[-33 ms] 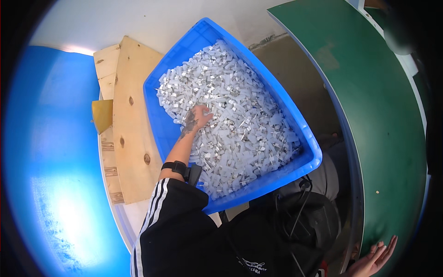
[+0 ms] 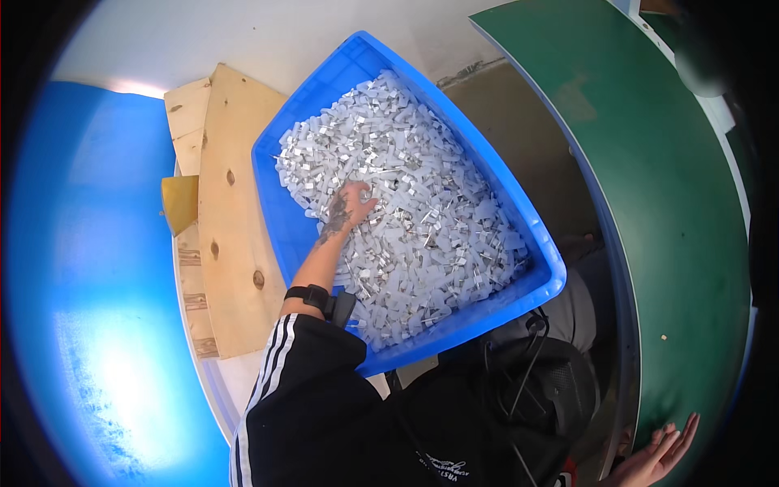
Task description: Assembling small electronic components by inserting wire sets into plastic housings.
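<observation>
Left hand (image 2: 350,204), fingers curled down into a heap of small white-and-silver parts (image 2: 422,227), apparently gathering a clutch; the heap fills a blue plastic bin (image 2: 542,243) beside wooden boards (image 2: 227,243). Right hand (image 2: 661,456) rests open against the green belt's (image 2: 673,203) edge. A good scoop likely needs fingers sunk deep, then closed firmly.

The left hand (image 2: 350,203) digs into small white parts (image 2: 422,219) filling a blue bin (image 2: 280,219); the right hand (image 2: 661,458) rests on a green surface (image 2: 649,187).
</observation>
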Tool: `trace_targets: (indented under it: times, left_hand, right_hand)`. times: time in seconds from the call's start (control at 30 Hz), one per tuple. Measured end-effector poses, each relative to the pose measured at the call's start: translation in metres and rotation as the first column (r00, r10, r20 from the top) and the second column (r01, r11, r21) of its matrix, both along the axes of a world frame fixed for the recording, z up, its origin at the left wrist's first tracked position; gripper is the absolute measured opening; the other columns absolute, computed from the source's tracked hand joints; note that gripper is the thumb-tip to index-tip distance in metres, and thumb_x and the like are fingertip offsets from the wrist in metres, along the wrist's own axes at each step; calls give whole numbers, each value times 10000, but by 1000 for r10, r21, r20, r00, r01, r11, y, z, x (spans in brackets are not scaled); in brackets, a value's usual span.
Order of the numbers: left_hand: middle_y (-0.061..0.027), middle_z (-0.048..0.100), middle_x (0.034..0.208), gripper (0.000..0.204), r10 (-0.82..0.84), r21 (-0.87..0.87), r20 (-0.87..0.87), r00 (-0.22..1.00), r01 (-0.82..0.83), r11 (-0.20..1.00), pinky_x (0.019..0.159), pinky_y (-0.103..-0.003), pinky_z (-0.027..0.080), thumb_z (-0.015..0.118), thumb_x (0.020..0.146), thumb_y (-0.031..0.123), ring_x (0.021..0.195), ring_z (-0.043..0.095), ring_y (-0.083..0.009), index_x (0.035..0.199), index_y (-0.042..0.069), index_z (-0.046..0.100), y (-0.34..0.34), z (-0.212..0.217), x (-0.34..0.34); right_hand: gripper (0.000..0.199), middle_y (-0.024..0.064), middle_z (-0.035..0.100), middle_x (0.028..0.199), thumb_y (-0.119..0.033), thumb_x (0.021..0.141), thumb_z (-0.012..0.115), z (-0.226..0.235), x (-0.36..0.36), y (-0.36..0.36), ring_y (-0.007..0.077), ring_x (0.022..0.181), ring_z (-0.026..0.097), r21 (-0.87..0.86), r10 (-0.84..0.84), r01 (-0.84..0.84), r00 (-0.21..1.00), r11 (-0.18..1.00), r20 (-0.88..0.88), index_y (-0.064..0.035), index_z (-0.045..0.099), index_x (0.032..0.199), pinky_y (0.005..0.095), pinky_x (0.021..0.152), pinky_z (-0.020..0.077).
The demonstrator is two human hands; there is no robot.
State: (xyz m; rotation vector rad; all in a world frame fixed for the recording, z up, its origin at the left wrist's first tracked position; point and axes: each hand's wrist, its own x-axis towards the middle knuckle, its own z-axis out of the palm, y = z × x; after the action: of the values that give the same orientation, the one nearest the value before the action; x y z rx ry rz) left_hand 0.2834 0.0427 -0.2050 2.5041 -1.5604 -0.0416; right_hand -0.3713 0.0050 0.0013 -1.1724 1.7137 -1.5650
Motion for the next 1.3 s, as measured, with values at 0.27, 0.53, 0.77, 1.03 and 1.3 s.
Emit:
trace_targets:
  times: [0.27, 0.53, 0.77, 1.03, 1.3]
  left_hand:
    - [-105, 620, 1005, 257, -78, 107, -193, 978, 100, 989, 759, -347, 490, 701, 757, 181, 855, 616, -246, 974, 65, 630, -31, -11, -53]
    - [-89, 644, 831, 260, 24, 36, -593, 805, -3, 999, 722, -324, 485, 726, 738, 190, 790, 608, -192, 917, 18, 644, -41, -19, -83]
    - [-43, 633, 771, 171, 227, 101, -866, 446, -289, 952, 599, -225, 445, 705, 776, 133, 650, 555, -96, 856, 26, 599, -52, -4, -113]
    - [-77, 655, 822, 77, -151, -233, -951, 271, -303, 924, 584, -225, 459, 615, 828, 32, 680, 577, -82, 883, 28, 563, -70, 94, -149]
    - [-71, 627, 873, 106, -402, -457, -887, -226, 311, 833, 601, -229, 471, 638, 787, -40, 727, 594, -98, 875, 2, 595, -80, 219, -304]
  right_hand:
    - [307, 143, 616, 854, 0, 908, 527, -2, 10, -1, 157, 666, 570, -47, -2, 4, 999, 999, 47, 46, 516, 1211, 236, 579, 486]
    - [289, 132, 616, 860, -3, 908, 535, -6, 10, 1, 159, 675, 572, -60, -13, 12, 1000, 998, -14, 48, 526, 1193, 237, 587, 489]
    - [330, 99, 582, 960, -87, 939, 498, -11, 11, 7, 143, 793, 528, 2, 31, -31, 998, 1000, 53, 35, 494, 1245, 242, 685, 432]
    - [267, 168, 527, 1070, -58, 830, 495, 6, 72, -5, 117, 724, 498, 2, 512, -512, 858, 859, 29, 50, 571, 1061, 240, 693, 429]
    - [281, 32, 602, 782, -24, 746, 738, 4, 149, -49, 78, 565, 461, 56, 874, -880, 475, 472, 98, 1, 633, 1006, 214, 514, 383]
